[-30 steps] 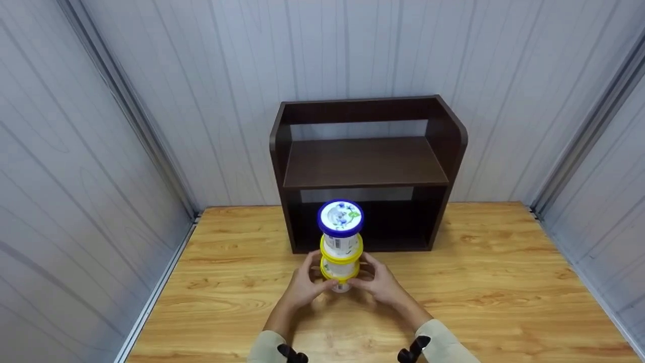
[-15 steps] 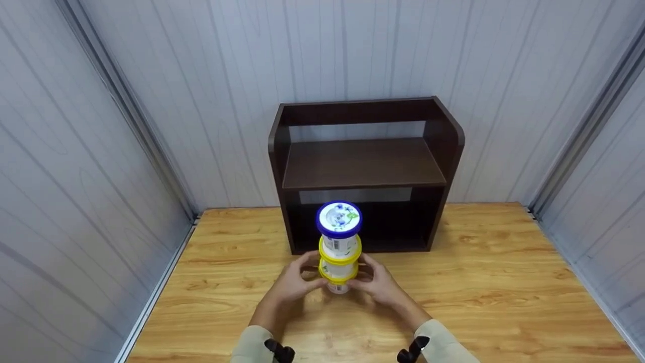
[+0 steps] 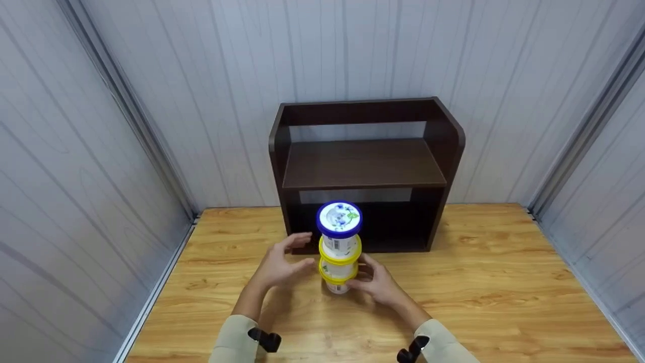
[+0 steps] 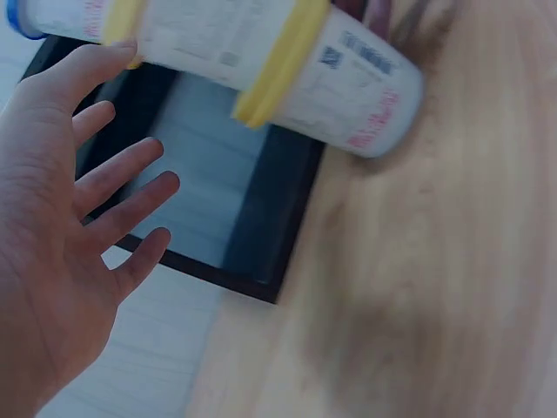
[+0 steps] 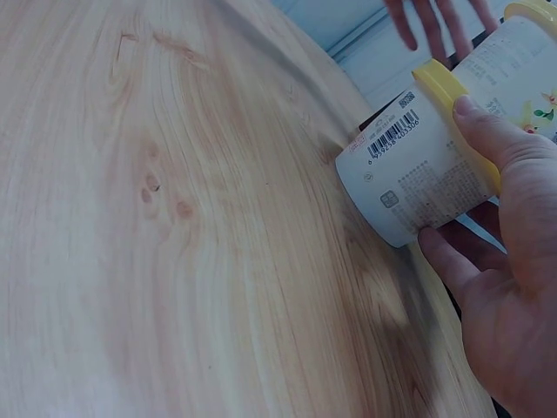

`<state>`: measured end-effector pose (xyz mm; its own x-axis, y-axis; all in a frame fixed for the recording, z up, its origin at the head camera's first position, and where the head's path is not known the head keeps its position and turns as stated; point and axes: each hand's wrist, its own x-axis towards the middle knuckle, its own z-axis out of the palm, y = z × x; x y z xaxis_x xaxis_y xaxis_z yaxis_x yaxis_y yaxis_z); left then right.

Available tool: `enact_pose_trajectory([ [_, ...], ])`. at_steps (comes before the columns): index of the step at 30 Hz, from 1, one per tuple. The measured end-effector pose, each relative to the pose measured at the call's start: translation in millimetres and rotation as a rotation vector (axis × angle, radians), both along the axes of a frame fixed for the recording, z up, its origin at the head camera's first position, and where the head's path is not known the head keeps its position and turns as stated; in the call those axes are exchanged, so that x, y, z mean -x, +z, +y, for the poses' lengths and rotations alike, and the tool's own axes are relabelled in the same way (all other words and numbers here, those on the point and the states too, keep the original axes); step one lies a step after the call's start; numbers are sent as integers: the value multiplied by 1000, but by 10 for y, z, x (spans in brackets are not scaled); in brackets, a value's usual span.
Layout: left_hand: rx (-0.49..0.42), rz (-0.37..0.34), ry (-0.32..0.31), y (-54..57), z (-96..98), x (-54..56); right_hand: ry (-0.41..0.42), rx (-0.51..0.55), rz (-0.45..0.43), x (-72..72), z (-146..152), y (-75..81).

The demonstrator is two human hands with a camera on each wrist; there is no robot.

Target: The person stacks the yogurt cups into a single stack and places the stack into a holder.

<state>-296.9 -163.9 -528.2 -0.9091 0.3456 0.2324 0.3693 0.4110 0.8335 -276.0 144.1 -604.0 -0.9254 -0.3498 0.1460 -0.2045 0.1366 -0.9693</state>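
Note:
Three white round tubs stand stacked upright on the wooden table in the head view. The top tub (image 3: pixel 340 220) has a blue lid with a flower print; the middle tub (image 3: pixel 337 268) and the bottom tub (image 5: pixel 405 170) wear yellow lids. My right hand (image 3: pixel 380 285) holds the bottom tub from its right side, thumb at the yellow lid and fingers curled round the wall, as the right wrist view shows. Left of the stack, my left hand (image 3: pixel 274 264) is apart from the tubs with its fingers (image 4: pixel 130 170) spread and holding nothing.
A dark brown two-tier shelf (image 3: pixel 365 161) stands on the table (image 3: pixel 494 282) right behind the stack. Pale panelled walls (image 3: pixel 242 101) enclose the table at the back and both sides.
My left hand has let go of the stack and moved away to the left, its fingers opening. The right hand stays at the bottom tub, and the stack has barely moved.

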Motion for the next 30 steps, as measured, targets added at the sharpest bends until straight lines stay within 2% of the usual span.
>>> enact_pose_trajectory([
  [7,9,69,34,273,-104,41,-9,-20,-14,4,3,10],
  [17,-26,197,63,672,-165,37,-3,-22,-27,-1,36,17],
  [23,-49,299,79,928,-214,49,12,-7,-6,13,45,0],
  [30,-91,430,120,1176,-270,124,13,-9,-3,13,36,2],
])
